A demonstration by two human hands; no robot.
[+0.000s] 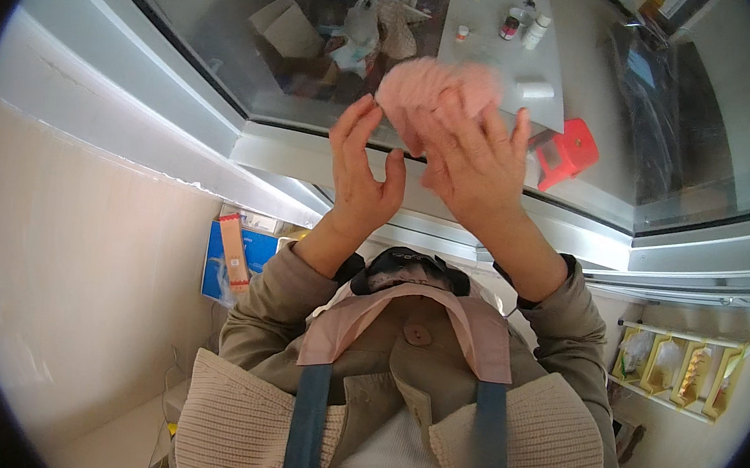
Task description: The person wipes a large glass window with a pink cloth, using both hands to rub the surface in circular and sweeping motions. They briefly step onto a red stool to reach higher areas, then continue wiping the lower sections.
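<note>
A fluffy pink cloth (424, 80) is up against a window pane (293, 101) in front of me. My right hand (474, 152) lies over the cloth, fingers spread, and holds it to the glass; part of the cloth is hidden under the palm and fingers. To its left, my left hand (365, 162) is raised with the fingers apart and nothing in it. One of its fingertips is right beside the cloth's left edge; whether they touch I cannot tell.
A white window frame (301, 152) runs below the pane. Through the glass show a table (486, 62) with several bottles, a red plastic stool (569, 151), plastic bags (364, 26) and a cardboard box (290, 26). A blue box (213, 259) is low left; a yellow rack (680, 372) hangs right.
</note>
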